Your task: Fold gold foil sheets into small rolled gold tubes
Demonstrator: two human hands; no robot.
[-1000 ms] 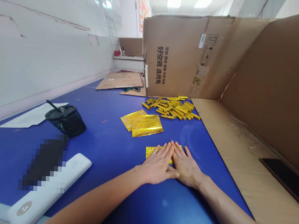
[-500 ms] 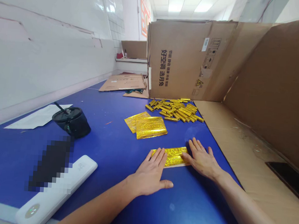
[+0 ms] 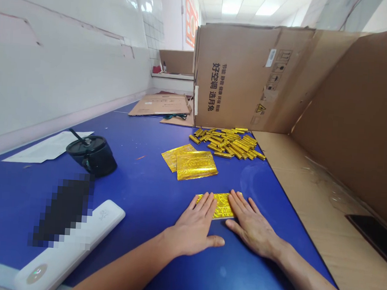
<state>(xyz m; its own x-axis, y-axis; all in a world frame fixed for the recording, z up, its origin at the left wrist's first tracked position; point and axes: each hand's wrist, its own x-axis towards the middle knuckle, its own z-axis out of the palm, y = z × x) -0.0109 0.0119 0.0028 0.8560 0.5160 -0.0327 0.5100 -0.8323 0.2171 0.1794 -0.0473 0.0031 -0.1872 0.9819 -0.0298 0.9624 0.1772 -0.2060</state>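
Head view: left hand (image 3: 192, 229), right hand (image 3: 252, 226), fingers (image 3: 240, 203) spread flat on folded gold foil strip (image 3: 215, 205), blue surface (image 3: 136, 211).

A crinkled, embossed gold pattern is shown on the flat rectangular foil sheet (image 3: 215, 205); around it, royal blue is seen on the smooth tabletop (image 3: 134, 229), and plain brown, printed with black characters, on the corrugated cardboard box (image 3: 244, 78) beyond it.

bright ceiling lights (image 3: 246, 3), faint shadows, wide-angle bowing at the edges
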